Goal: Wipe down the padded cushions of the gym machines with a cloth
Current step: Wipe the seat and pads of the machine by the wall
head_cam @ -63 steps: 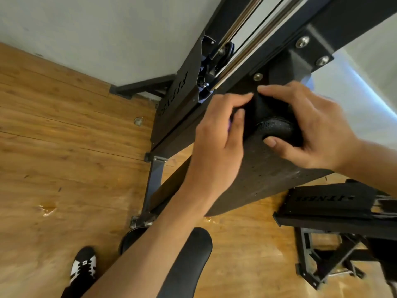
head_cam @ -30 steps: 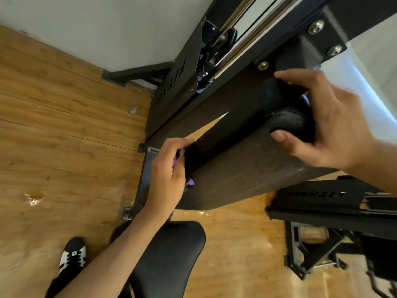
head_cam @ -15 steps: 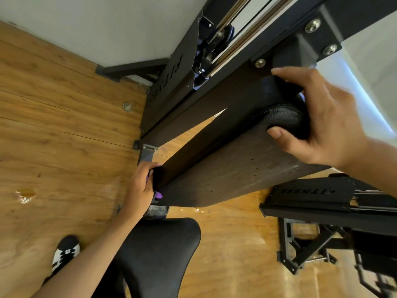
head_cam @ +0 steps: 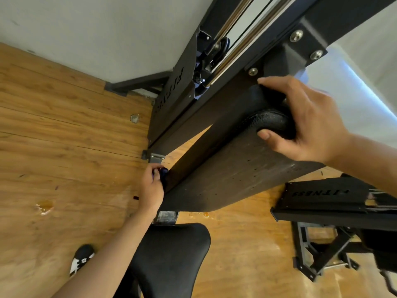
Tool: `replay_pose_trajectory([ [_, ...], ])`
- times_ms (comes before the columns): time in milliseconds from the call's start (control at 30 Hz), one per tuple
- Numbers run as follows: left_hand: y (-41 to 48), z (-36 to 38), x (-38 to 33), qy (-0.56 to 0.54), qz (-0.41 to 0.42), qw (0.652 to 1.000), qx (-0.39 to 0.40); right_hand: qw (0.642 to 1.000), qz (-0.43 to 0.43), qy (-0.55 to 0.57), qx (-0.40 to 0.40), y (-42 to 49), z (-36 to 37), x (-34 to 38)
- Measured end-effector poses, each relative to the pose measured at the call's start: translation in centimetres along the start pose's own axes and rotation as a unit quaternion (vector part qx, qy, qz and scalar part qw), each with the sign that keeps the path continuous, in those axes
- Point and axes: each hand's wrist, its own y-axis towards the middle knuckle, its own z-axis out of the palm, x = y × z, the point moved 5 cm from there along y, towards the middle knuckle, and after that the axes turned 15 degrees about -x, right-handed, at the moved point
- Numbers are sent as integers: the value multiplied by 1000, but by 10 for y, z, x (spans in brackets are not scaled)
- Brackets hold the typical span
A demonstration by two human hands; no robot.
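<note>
Wood floor [head_cam: 64, 147] filling the left and bottom, pale wall [head_cam: 96, 29] up top. Black frame [head_cam: 322, 22] slanting down from the top right, bolts and guide rods on show. Under it, long black pad [head_cam: 236, 173], tilted, running from the upper right down to the middle. At bottom centre, black seat [head_cam: 171, 259], just below the pad's low end. Off to the right, another black machine [head_cam: 322, 196] sitting low on the floor.

Up at the pad's top end, right hand [head_cam: 307, 121]: fingers [head_cam: 279, 82] curled over the rounded top edge, thumb tucked underneath, wrapped right round that end. Down at the pad's lower left edge, left hand [head_cam: 151, 190]: fingers bent in tight, pinching a dark cloth [head_cam: 163, 172] and pressing it against the pad's side. Only a small bluish bunch of cloth peeking out past the fingertips, the rest hidden in the hand.

Bottom left, black-and-white shoe [head_cam: 81, 259] planted on the floor, beside the left forearm. Further left, a small amber stain [head_cam: 44, 206] on the boards.
</note>
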Motion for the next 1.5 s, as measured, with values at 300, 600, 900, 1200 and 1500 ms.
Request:
replay_pose_trajectory([
  [300,-83,20,-213,-122,179,975,48,1000,13,8,20,1,-1,0],
  [600,-103,16,-230,-108,409,905,32,999,9,16,31,2,-1,2],
  [900,-35,-7,-53,85,309,945,64,1000,5,2,6,0,0,1],
  [1200,24,-18,89,180,74,978,74,1000,7,5,-4,-2,-1,0],
  [1500,-2,-10,25,119,79,989,46,1000,8,28,-8,-1,0,-1],
])
